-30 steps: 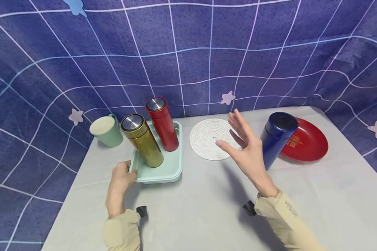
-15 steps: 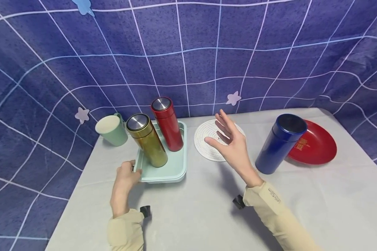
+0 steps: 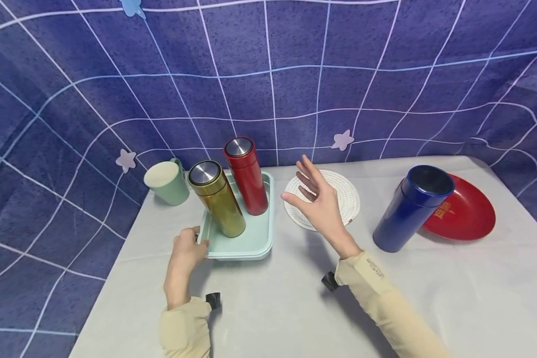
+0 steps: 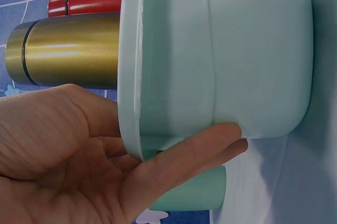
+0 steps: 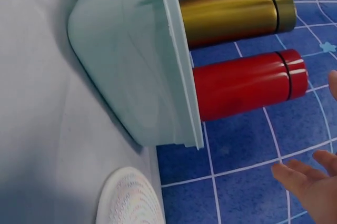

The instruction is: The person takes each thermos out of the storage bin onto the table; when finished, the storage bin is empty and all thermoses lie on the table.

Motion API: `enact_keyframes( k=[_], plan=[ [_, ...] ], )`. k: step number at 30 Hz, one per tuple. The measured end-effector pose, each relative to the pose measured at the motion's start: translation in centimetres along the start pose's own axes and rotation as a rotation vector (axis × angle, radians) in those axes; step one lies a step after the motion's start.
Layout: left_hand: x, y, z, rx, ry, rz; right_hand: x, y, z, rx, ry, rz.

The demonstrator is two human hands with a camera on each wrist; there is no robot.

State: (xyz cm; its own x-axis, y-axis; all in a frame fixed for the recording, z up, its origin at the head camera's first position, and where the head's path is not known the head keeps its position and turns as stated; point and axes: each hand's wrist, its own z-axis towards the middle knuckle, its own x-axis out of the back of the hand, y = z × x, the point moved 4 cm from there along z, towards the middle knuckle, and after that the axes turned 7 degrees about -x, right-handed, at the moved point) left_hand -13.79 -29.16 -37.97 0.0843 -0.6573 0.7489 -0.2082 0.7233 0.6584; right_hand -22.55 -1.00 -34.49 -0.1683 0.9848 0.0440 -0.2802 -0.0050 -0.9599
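Note:
My left hand grips the near left corner of a pale green plastic tub. In the left wrist view the thumb side lies at the rim and fingers lie along the outer wall. On the tub's raised top stand a gold thermos and, behind it, a red thermos, both upright with steel-topped lids. My right hand hangs in the air with fingers spread and thumb apart, holding nothing. It is over a white round woven mat, to the tub's right.
A light green mug stands behind and left of the tub. To the right are a tall blue thermos and a red plate with gold marks, partly hidden behind it. A blue grid-patterned cloth rises behind the white-covered table.
My right hand has moved left, away from the blue thermos and nearer the tub. The left hand keeps its hold on the tub. The whole head view has shifted slightly.

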Motion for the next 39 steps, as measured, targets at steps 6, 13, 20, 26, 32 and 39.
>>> enact_keyframes(
  k=[6, 13, 20, 26, 32, 39],
  plan=[
    [-0.1, 0.0, 0.1, 0.006, 0.007, -0.002, -1.4, -1.3, 0.5, -0.034, -0.030, -0.017],
    [0.0, 0.1, 0.2, 0.010, 0.016, -0.017, -3.2, -1.0, 1.7, -0.025, -0.066, -0.013],
    [0.0, 0.3, 0.1, 0.006, 0.021, -0.021, -4.5, 1.8, 3.0, -0.005, -0.068, -0.023],
    [-0.1, 0.3, 0.2, 0.004, 0.033, -0.019, -5.5, 2.6, 3.7, -0.026, -0.076, -0.024],
    [-0.2, 0.2, 0.3, 0.003, 0.043, -0.019, -6.4, 3.1, 4.7, -0.039, -0.088, -0.021],
    [-0.2, -0.1, 0.1, 0.020, 0.038, -0.032, -7.8, 4.1, 5.6, -0.035, -0.100, -0.070]
  ],
)
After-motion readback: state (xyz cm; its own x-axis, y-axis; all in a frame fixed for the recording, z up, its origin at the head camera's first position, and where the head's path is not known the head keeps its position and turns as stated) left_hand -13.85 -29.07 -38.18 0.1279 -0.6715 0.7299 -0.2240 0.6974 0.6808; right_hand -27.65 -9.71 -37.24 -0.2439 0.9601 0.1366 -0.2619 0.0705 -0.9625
